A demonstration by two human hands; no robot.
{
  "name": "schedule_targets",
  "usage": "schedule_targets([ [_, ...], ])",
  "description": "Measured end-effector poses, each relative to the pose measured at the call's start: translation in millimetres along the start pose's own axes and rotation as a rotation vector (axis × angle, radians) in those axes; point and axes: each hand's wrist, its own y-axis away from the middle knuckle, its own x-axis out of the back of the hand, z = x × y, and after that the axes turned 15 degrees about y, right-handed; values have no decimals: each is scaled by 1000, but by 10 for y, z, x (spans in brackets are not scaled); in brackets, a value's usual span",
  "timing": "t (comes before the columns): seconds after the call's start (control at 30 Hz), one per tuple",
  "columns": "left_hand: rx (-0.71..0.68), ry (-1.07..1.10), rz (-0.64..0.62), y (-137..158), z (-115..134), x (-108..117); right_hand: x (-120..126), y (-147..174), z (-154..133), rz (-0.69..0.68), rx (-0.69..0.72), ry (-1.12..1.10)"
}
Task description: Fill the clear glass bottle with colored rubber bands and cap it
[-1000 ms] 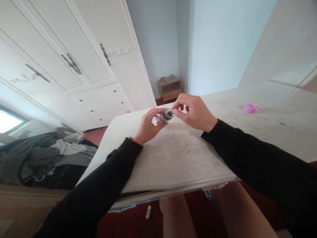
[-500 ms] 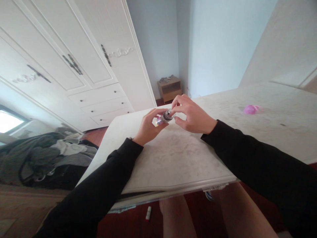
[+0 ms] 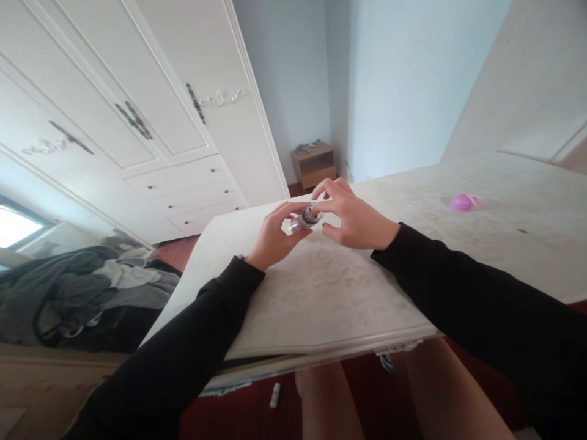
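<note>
My left hand (image 3: 275,235) is wrapped round a small, shiny cylindrical container (image 3: 301,222), thumb below and fingers above. The container is tilted, its mouth facing my right hand, and bright coloured patches show near its lower end. My right hand (image 3: 353,214) has its fingers apart, with the index fingertip at the container's mouth, seemingly just inside it. Its thumb stands away from the container. Both hands are above the pale, smudged tabletop (image 3: 316,299). What the container holds cannot be made out.
A pink, crumpled-looking item (image 3: 464,203) lies on the table at the right, near a small dark speck (image 3: 521,231). White wardrobes (image 3: 174,140) and a small wooden cabinet (image 3: 314,166) stand behind. On the floor lies a white and red tube (image 3: 275,396); clothes (image 3: 123,278) are heaped at the left.
My right hand has shifted slightly; its fingers are more spread and the index finger reaches further over the container's mouth. My left hand keeps the container in nearly the same place.
</note>
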Motion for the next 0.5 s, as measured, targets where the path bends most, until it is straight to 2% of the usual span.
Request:
schedule_targets([
  [0.2,28,-12,-1,10,-12,-5,-21,18,13,-52,0,-8],
  [0.5,77,-20,40,-3,15,0,-4,-15,44,61,-43,-12],
])
